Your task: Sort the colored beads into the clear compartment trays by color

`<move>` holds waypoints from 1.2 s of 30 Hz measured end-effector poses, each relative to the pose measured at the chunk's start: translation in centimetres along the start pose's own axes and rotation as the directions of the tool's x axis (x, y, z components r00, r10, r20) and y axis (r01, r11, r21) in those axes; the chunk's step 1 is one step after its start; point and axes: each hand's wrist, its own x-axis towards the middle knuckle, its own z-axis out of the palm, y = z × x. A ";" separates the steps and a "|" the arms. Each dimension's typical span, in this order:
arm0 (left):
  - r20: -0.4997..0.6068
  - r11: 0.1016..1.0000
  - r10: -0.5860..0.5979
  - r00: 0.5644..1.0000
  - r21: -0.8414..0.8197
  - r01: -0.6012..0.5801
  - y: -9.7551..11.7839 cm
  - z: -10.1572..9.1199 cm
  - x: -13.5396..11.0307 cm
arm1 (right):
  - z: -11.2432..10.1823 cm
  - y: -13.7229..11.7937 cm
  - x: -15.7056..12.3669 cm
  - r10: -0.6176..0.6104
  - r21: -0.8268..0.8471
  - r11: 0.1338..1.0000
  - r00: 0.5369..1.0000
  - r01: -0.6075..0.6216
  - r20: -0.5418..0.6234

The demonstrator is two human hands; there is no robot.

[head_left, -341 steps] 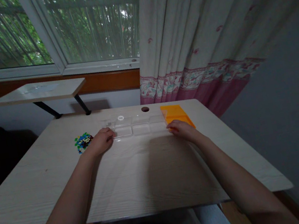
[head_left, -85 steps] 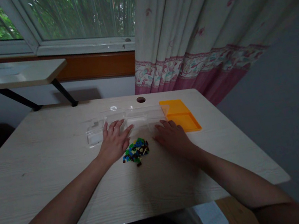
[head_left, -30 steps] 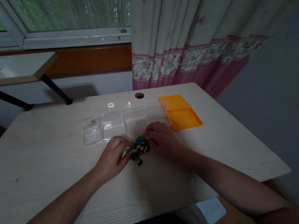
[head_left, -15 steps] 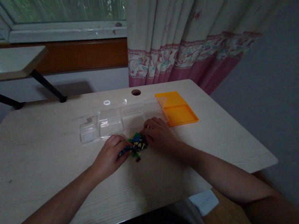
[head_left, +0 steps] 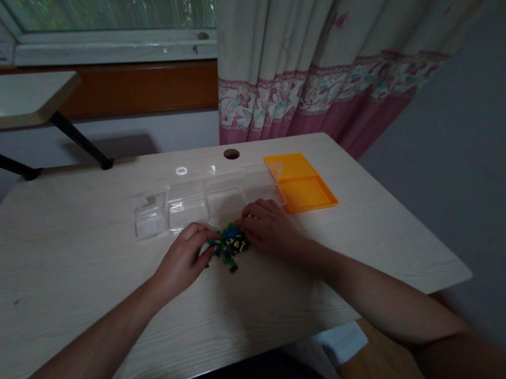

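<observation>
A small heap of tiny building-block pieces, in blue, green, black and cream, lies on the table between my hands. My left hand is at the heap's left edge, thumb and forefinger apart with pieces between their tips. On the other side, my right hand rests with bent fingers spread over the heap's right edge. A small pale spot shows by its fingers, too small to name. Just beyond the hands stands a clear plastic compartment box, its right end partly behind my right hand.
An orange open tray or case lies right of the clear box. The pale wooden table has a round cable hole near its back edge. A raised shelf stands at back left; a curtain hangs behind.
My left hand has drawn slightly left and its thumb and forefinger have parted; more pieces show near its fingertips. My right hand has barely moved. The view has shifted slightly.
</observation>
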 end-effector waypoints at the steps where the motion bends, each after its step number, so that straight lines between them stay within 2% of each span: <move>1: 0.002 1.000 -0.001 1.000 -0.003 0.001 0.1 0.0 0.0 | 0.0 0.0 0.0 -0.006 -0.001 1.000 1.000 0.006 -0.003; 13: 0.017 1.000 -0.012 1.000 0.013 0.012 0.5 -0.3 0.0 | -0.4 0.1 0.0 -0.063 0.042 0.997 0.998 0.064 -0.031; 16: 0.040 0.997 0.034 0.999 0.069 -0.036 0.6 -0.2 0.0 | -0.8 -0.1 -0.1 -0.152 0.107 0.982 0.987 0.156 -0.047; 21: 0.081 0.987 0.056 0.995 0.145 -0.067 0.4 0.1 -0.2 | -0.8 -1.0 -0.3 -0.300 0.147 0.944 0.954 0.297 0.001; 30: 0.068 0.996 0.019 0.998 0.085 -0.025 0.2 0.1 -0.2 | 1.1 -1.1 -0.3 -0.276 0.090 0.957 0.961 0.275 -0.011; 36: 0.044 0.996 0.038 0.998 0.075 -0.041 -0.1 0.2 -0.2 | 1.6 -1.0 -0.2 -0.255 0.077 0.964 0.967 0.256 -0.028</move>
